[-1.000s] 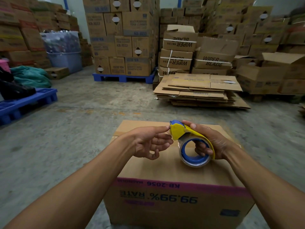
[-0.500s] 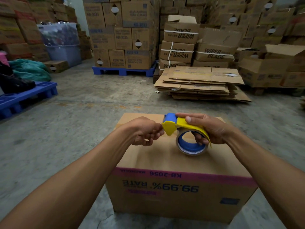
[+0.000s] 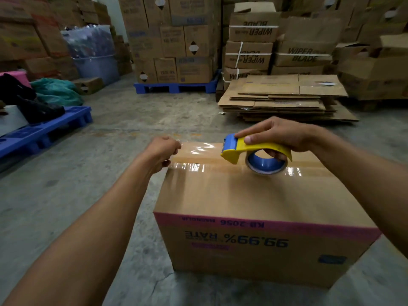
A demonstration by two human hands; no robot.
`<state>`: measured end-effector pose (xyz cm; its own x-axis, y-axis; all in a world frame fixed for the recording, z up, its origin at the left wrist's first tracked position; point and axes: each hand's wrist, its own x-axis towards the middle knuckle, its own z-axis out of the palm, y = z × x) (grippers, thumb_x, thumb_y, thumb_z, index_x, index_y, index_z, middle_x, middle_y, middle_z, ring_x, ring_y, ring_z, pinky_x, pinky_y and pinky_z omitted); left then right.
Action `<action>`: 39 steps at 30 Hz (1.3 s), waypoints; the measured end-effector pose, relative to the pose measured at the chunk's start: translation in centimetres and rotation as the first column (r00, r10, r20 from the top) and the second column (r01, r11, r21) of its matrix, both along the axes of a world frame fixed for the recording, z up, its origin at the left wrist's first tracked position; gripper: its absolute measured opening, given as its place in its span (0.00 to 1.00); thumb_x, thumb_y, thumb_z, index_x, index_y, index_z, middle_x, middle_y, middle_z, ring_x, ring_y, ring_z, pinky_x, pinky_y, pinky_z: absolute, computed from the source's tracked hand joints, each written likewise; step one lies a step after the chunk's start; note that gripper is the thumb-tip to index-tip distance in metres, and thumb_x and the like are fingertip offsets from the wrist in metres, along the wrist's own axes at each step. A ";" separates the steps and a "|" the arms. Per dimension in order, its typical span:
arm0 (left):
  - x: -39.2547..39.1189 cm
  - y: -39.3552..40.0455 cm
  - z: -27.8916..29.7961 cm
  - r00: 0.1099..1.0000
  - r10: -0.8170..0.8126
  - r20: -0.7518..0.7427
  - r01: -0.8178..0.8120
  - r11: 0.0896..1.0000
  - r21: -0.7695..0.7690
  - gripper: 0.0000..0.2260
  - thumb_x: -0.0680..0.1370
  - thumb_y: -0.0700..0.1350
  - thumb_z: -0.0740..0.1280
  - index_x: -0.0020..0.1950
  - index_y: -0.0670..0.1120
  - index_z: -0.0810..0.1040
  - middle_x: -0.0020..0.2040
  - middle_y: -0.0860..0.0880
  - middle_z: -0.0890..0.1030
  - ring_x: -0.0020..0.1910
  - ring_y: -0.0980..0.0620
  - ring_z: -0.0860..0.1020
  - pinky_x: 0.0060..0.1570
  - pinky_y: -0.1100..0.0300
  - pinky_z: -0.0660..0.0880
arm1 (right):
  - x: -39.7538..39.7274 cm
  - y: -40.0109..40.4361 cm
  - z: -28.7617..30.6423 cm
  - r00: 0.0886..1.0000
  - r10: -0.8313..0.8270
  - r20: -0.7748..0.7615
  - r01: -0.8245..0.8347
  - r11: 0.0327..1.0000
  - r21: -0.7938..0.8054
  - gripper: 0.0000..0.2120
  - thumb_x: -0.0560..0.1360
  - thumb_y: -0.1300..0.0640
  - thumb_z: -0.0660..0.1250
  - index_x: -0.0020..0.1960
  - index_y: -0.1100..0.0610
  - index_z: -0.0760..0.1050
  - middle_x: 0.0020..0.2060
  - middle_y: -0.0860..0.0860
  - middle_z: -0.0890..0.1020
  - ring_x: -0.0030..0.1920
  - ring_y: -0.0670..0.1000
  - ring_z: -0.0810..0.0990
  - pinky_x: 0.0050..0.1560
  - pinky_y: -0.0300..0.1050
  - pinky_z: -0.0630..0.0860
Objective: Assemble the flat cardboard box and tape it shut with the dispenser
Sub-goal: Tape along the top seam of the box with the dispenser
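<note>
Head view, only one camera. Cardboard box sits on the concrete floor, centre to lower right of frame, already erected, top flaps closed, print on the near face upside down with a pink band along its upper edge.

Right hand is over the box top at centre right, fingers wrapped around the yellow tape dispenser: thumb and index on top of the handle, the others through the blue roll core. Dispenser nose points toward frame left, roll riding just above the top seam.

Left hand is at the box's left top edge, fingers clenched on the free tape end. My read: it anchors the end over the left edge so the strip stays taut while the dispenser gets drawn toward frame right.

Pulled tape is clear and glossy, spanning between left hand and dispenser nose, slightly lifted, not yet pressed down. A shiny strip already lies across the top along the seam, so this looks like a further pass.

Upper right of frame: stack of flattened cartons, well apart from the box. Blue pallet at mid left.
</note>
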<state>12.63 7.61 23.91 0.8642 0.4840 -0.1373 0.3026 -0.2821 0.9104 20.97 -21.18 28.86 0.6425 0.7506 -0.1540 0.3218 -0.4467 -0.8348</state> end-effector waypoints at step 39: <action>0.0 3.5 -9.6 0.984 0.172 0.050 -0.161 0.971 -0.178 0.09 0.77 0.46 0.65 0.38 0.45 0.75 0.37 0.49 0.78 0.35 0.52 0.73 0.35 0.58 0.69 | 2.5 7.8 -2.0 0.975 0.174 0.139 -0.112 0.921 -0.373 0.14 0.75 0.48 0.69 0.61 0.42 0.80 0.49 0.48 0.81 0.36 0.47 0.79 0.30 0.35 0.76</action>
